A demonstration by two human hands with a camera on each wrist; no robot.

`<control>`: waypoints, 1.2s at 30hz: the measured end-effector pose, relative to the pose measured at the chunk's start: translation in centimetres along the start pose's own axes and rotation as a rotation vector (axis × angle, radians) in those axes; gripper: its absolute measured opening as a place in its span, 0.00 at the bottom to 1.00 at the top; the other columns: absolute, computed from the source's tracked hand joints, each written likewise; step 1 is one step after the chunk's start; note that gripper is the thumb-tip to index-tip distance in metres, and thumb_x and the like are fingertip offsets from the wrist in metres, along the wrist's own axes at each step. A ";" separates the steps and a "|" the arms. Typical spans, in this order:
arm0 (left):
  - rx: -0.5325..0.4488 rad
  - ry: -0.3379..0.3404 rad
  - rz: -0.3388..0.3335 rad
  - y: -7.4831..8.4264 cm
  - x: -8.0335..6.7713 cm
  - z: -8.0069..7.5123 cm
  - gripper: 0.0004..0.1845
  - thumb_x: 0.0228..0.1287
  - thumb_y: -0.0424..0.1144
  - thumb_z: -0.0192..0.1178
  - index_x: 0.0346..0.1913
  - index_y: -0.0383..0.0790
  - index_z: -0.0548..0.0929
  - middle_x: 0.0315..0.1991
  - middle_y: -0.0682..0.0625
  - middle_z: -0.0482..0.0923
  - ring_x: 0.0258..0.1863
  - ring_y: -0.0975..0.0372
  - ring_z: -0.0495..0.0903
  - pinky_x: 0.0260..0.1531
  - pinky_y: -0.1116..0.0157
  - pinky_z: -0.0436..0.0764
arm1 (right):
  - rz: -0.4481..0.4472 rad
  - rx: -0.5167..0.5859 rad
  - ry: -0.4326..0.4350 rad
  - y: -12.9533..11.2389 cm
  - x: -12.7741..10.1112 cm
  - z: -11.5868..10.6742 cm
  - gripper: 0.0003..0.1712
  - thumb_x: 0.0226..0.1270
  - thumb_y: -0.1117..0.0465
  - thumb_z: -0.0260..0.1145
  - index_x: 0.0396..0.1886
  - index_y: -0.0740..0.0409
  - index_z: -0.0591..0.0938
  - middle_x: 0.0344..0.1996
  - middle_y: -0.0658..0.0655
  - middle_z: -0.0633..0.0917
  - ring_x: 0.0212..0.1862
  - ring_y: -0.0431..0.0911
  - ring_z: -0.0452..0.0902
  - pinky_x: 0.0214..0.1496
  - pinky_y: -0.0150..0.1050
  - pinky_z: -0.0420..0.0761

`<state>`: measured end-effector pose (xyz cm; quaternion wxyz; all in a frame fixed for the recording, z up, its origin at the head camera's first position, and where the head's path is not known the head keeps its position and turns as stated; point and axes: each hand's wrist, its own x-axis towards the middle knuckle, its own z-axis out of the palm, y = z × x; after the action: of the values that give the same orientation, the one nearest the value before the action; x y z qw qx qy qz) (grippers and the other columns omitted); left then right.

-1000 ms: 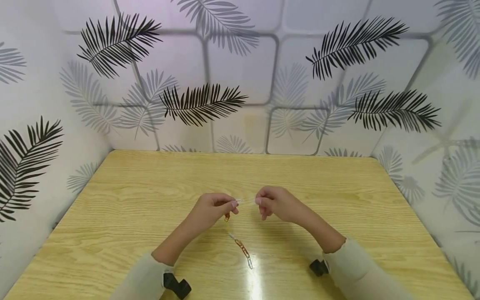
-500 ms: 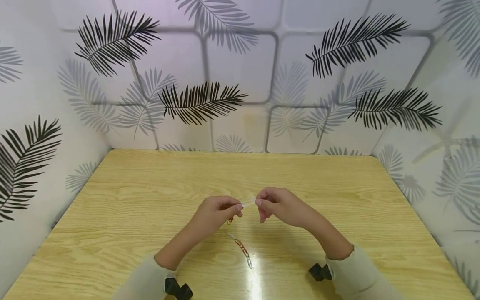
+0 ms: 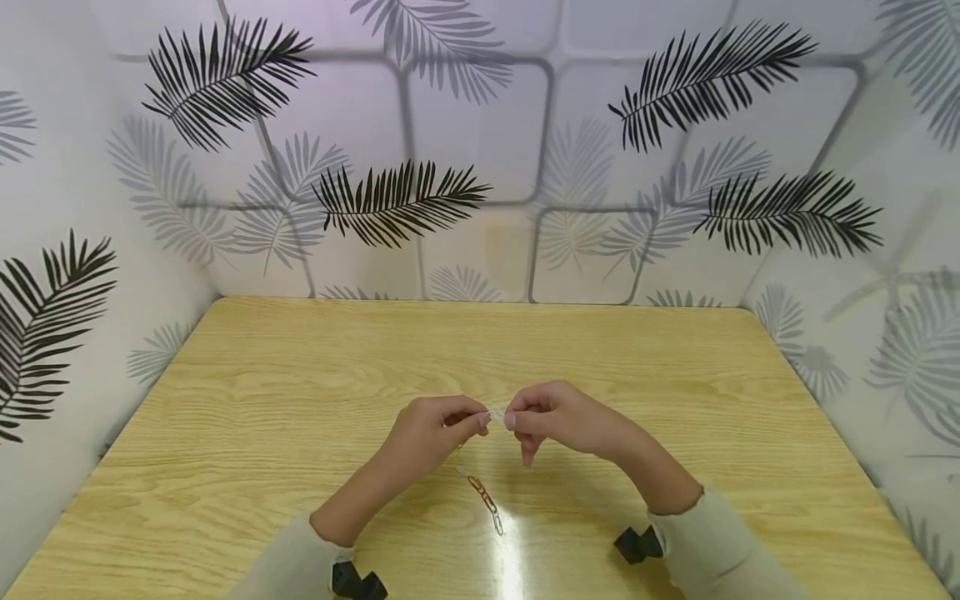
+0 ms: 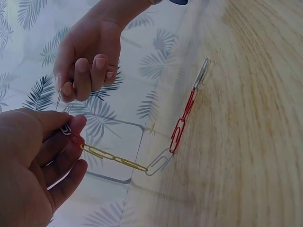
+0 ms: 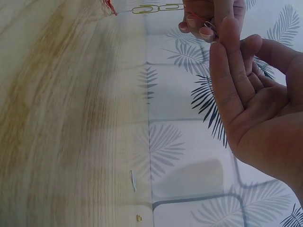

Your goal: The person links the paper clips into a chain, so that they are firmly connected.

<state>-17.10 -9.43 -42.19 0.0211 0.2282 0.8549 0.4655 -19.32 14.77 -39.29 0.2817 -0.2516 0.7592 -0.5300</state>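
Note:
My left hand [image 3: 433, 435] pinches a white paper clip [image 4: 66, 128] at the upper end of a paper clip chain. From those fingers the chain runs down through a red clip [image 4: 76, 141], yellow clips [image 4: 98, 152], a white clip [image 4: 159, 162] and red clips [image 4: 177, 135] to a white end clip [image 4: 201, 73]. Its lower part rests on the table. My right hand [image 3: 566, 418] pinches a light-coloured paper clip [image 4: 59, 98] between thumb and index finger, right beside the left fingertips. Whether the two clips are linked I cannot tell.
The wooden table [image 3: 315, 350] reaches back to a leaf-patterned wall covering [image 3: 480, 133]. In the right wrist view a thin white piece [image 5: 133, 180] and a small yellow piece [image 5: 138, 218] lie near the table's edge. Black wrist cameras [image 3: 639, 545] sit at both cuffs.
My left hand has moved rightward and a little nearer me, so the gap between the fingertips has narrowed. The right hand has dipped slightly. The chain's lower end lies nearly where it was.

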 end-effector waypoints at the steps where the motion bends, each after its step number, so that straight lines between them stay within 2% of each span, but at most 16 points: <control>1: 0.014 0.005 0.010 0.1 0.0 0.0 0.07 0.72 0.44 0.62 0.43 0.50 0.89 0.33 0.55 0.87 0.28 0.67 0.78 0.27 0.69 0.77 | 0.002 0.012 -0.001 0.1 0.0 0.0 0.14 0.77 0.56 0.60 0.41 0.64 0.83 0.26 0.57 0.81 0.31 0.53 0.85 0.46 0.49 0.86; 8: 0.105 0.038 0.085 0.5 -0.2 0.1 0.07 0.71 0.41 0.63 0.43 0.45 0.90 0.32 0.60 0.86 0.29 0.70 0.77 0.28 0.70 0.77 | 0.017 0.049 -0.010 0.5 0.1 0.0 0.14 0.75 0.56 0.62 0.40 0.64 0.83 0.24 0.56 0.81 0.28 0.51 0.84 0.49 0.48 0.84; 13: 0.164 0.079 0.135 0.6 -0.2 0.2 0.06 0.70 0.40 0.64 0.42 0.46 0.90 0.32 0.61 0.86 0.29 0.71 0.78 0.28 0.71 0.77 | 0.036 0.057 0.006 0.6 0.2 0.0 0.14 0.75 0.56 0.62 0.40 0.65 0.82 0.21 0.53 0.78 0.27 0.52 0.85 0.50 0.48 0.83; 18: 0.166 0.099 0.157 0.4 -0.2 0.2 0.06 0.70 0.39 0.64 0.43 0.46 0.90 0.33 0.60 0.87 0.30 0.71 0.79 0.28 0.72 0.78 | 0.044 0.102 0.017 0.6 0.2 0.0 0.13 0.76 0.58 0.61 0.39 0.65 0.81 0.19 0.52 0.73 0.28 0.53 0.86 0.51 0.50 0.84; 26: 0.021 0.071 0.087 0.1 0.0 0.0 0.06 0.72 0.41 0.62 0.43 0.49 0.89 0.33 0.58 0.87 0.27 0.70 0.77 0.24 0.70 0.75 | 0.028 0.120 0.049 0.4 -0.1 -0.5 0.10 0.75 0.60 0.59 0.36 0.63 0.79 0.19 0.52 0.73 0.29 0.57 0.86 0.52 0.51 0.83; 29: -0.049 0.052 0.042 0.0 0.0 -0.2 0.06 0.73 0.44 0.61 0.43 0.52 0.88 0.34 0.58 0.87 0.30 0.65 0.80 0.27 0.68 0.77 | 0.035 0.121 0.072 0.4 -0.1 -0.6 0.10 0.75 0.60 0.58 0.36 0.63 0.78 0.20 0.52 0.72 0.29 0.55 0.85 0.53 0.50 0.82; 32: -0.144 0.029 -0.016 -0.2 0.1 -0.3 0.07 0.74 0.46 0.60 0.43 0.53 0.88 0.35 0.58 0.86 0.37 0.56 0.84 0.35 0.65 0.80 | 0.039 0.123 0.095 0.3 0.0 -0.7 0.10 0.76 0.60 0.56 0.36 0.63 0.78 0.20 0.52 0.72 0.28 0.55 0.84 0.52 0.50 0.82; 36: -0.256 -0.005 -0.078 -0.4 0.2 -0.4 0.08 0.74 0.46 0.60 0.46 0.50 0.87 0.35 0.54 0.85 0.42 0.48 0.84 0.40 0.60 0.81 | 0.036 0.124 0.113 0.0 0.0 -0.7 0.10 0.76 0.60 0.55 0.37 0.62 0.78 0.21 0.52 0.72 0.28 0.57 0.84 0.52 0.50 0.82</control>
<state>-17.55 -9.84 -42.20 0.0704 0.1914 0.7966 0.5690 -19.79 15.28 -39.07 0.2627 -0.1896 0.7439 -0.5845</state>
